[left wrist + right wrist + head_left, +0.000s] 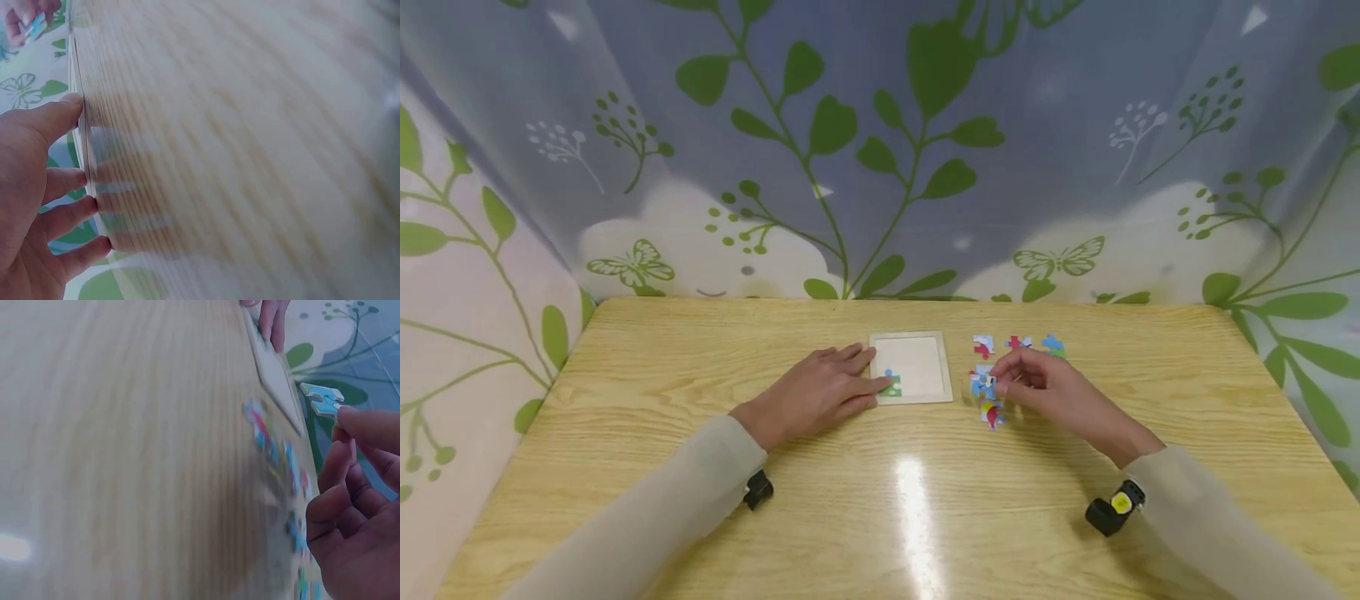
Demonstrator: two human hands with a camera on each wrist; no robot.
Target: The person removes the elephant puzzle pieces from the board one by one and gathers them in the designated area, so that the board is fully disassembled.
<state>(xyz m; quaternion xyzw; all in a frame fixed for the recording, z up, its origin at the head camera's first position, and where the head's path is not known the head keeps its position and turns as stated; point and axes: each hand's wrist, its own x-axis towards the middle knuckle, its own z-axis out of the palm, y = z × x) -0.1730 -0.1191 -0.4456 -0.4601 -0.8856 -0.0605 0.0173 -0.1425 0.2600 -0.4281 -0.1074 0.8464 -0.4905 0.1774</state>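
Observation:
In the head view, my left hand reaches to the left side of a square wooden puzzle tray. Its fingers are extended, and one fingertip touches a green and blue puzzle piece in the tray's lower left corner. To the right of the tray, my right hand pinches a light-blue puzzle piece between thumb and fingertip. The right wrist view shows that piece raised off the table. Beneath and beside this hand lie loose pieces, among them a yellow and red one.
More loose pieces lie behind the right hand: a white and red one, a red one and a blue and green one. All rest on a wood-grain table. A leaf-patterned curtain stands along its far edge.

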